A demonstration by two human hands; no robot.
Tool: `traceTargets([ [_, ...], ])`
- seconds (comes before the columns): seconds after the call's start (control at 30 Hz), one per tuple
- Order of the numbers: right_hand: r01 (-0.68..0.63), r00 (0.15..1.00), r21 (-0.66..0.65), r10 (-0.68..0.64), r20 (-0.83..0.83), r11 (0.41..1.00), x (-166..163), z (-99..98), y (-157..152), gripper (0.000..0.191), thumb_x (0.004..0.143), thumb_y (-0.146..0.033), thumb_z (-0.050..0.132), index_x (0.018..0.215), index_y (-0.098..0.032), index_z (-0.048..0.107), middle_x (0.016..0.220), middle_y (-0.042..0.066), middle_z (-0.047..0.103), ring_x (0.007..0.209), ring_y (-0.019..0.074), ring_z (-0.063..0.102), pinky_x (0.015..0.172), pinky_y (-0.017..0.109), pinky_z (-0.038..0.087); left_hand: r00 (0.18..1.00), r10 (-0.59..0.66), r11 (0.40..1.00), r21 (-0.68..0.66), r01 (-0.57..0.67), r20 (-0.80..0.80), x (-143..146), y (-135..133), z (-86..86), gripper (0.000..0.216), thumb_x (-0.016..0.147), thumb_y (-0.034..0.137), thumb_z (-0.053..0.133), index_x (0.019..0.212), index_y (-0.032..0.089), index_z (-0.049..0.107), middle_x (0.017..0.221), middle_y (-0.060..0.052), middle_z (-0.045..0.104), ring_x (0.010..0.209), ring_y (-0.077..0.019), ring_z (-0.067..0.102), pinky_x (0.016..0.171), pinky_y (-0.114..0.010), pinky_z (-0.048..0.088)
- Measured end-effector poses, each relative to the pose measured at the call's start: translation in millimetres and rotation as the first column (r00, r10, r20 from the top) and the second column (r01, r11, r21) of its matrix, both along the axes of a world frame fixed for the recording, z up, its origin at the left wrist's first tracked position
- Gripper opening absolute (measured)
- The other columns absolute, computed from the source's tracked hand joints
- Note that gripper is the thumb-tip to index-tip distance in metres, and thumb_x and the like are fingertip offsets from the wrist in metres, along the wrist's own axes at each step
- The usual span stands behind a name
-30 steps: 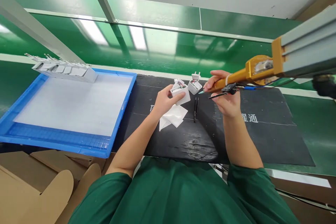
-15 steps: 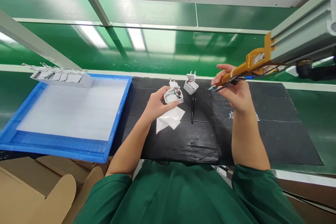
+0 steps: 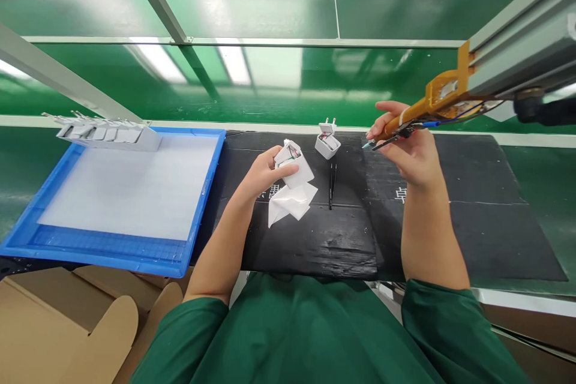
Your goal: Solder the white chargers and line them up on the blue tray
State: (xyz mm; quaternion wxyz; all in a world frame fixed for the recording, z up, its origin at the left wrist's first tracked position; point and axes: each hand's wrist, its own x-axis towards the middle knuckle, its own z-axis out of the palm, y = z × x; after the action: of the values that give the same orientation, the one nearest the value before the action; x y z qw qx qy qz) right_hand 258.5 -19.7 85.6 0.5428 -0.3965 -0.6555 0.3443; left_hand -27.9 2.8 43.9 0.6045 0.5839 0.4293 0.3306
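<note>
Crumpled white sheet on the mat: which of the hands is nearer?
Left. The left hand, holding an opened white housing, is just past the far side of the crumpled white sheet; the right hand, holding an orange tool, is well off to the right.

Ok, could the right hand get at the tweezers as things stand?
Probably not right away: the right hand is holding the orange tool. The tweezers themselves look uncovered on the black mat.

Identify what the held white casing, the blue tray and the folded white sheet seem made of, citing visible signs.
White casing: probably plastic, smooth-walled, with neatly rounded corners.
Blue tray: likely plastic, slightly glossy, with small highlights near its front edge.
White sheet: smooth, sharply creased; paper or thin film, unclear which.
</note>
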Motion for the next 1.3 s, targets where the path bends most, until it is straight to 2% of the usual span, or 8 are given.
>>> traceTargets([
  [0.43,0.016,1.0,0.002,-0.016,-0.022,1.0,2.4,-0.5,0.8,0.051,0.074,-0.045,0.076,0.121,-0.034,0.062,0.088,0.0,0.059,0.084,0.0213,0.059,0.084,0.042,0.051,0.999,-0.045,0.999,0.023,0.045,0.02,1.2,-6.8,8.6,0.039,0.066,0.046,0.077,0.087,0.019,0.061,0.076,0.0,0.058,0.065,-0.0116,0.053,0.058,-0.022,0.043],
  [0.63,0.197,0.976,-0.056,-0.191,0.109,0.979,18.5,-5.3,-1.3,0.036,0.08,-0.034,0.071,0.114,-0.037,0.058,0.113,0.001,0.065,0.107,0.0233,0.061,0.101,0.044,0.046,0.996,-0.045,0.999,0.013,0.044,0.078,2.0,-13.5,12.8,0.042,0.064,0.049,0.078,0.084,0.018,0.059,0.074,0.001,0.056,0.063,-0.0109,0.052,0.055,-0.021,0.041],
  [0.77,0.302,0.953,-0.053,-0.303,-0.025,0.952,28.7,-21.5,0.7,0.042,0.079,-0.026,0.07,0.116,-0.036,0.053,0.134,0.004,0.059,0.122,0.0222,0.058,0.108,0.042,0.042,0.99,-0.076,0.997,-0.007,0.077,0.117,1.9,-20.3,17.2,0.043,0.063,0.05,0.079,0.085,0.018,0.06,0.073,0.001,0.056,0.062,-0.0109,0.051,0.053,-0.021,0.04],
  [0.9,0.409,0.908,-0.007,-0.408,-0.094,0.913,32.4,-37.1,-3.0,0.055,0.077,-0.022,0.067,0.125,-0.039,0.048,0.146,0.003,0.05,0.139,0.0229,0.045,0.119,0.045,0.033,0.986,-0.105,0.994,-0.018,0.108,0.133,1.4,-24.5,21.1,0.046,0.062,0.053,0.079,0.088,0.018,0.062,0.075,0.0,0.058,0.062,-0.0119,0.053,0.053,-0.022,0.041],
  [1.03,0.513,0.858,0.111,-0.512,-0.042,0.851,30.8,-43.8,-20.0,0.062,0.077,-0.015,0.066,0.132,-0.037,0.048,0.146,0.005,0.048,0.143,0.0231,0.042,0.122,0.044,0.031,0.983,-0.122,0.991,-0.032,0.128,0.14,2.0,-26.0,22.2,0.045,0.062,0.051,0.08,0.085,0.018,0.061,0.074,0.0,0.058,0.061,-0.0117,0.053,0.052,-0.022,0.041],
  [1.13,0.592,0.789,0.192,-0.611,0.06,0.783,27.5,-45.2,-38.1,0.075,0.077,-0.013,0.065,0.142,-0.041,0.039,0.149,0.004,0.043,0.145,0.0253,0.038,0.122,0.052,0.03,0.979,-0.137,0.989,-0.037,0.144,0.152,3.1,-26.6,21.2,0.045,0.063,0.05,0.08,0.086,0.017,0.06,0.074,0.001,0.058,0.061,-0.0108,0.052,0.052,-0.021,0.04],
  [1.2,0.663,0.695,0.275,-0.709,0.119,0.696,25.3,-46.5,-48.1,0.08,0.078,-0.015,0.064,0.147,-0.041,0.031,0.15,0.005,0.037,0.144,0.0297,0.038,0.118,0.06,0.032,0.978,-0.147,0.987,-0.037,0.154,0.151,3.8,-26.7,20.4,0.045,0.064,0.05,0.08,0.086,0.017,0.06,0.074,0.001,0.056,0.06,-0.0102,0.051,0.052,-0.02,0.039],
  [1.3,0.683,0.539,0.547,-0.839,0.071,0.484,21.1,-50.4,-55.1,0.071,0.08,-0.018,0.064,0.145,-0.031,0.038,0.135,0.012,0.045,0.127,0.0343,0.049,0.1,0.059,0.047,0.976,-0.169,0.984,-0.035,0.176,0.139,4.3,-26.6,20.3,0.046,0.064,0.05,0.081,0.086,0.016,0.059,0.073,0.002,0.056,0.061,-0.0096,0.05,0.053,-0.02,0.039],
])
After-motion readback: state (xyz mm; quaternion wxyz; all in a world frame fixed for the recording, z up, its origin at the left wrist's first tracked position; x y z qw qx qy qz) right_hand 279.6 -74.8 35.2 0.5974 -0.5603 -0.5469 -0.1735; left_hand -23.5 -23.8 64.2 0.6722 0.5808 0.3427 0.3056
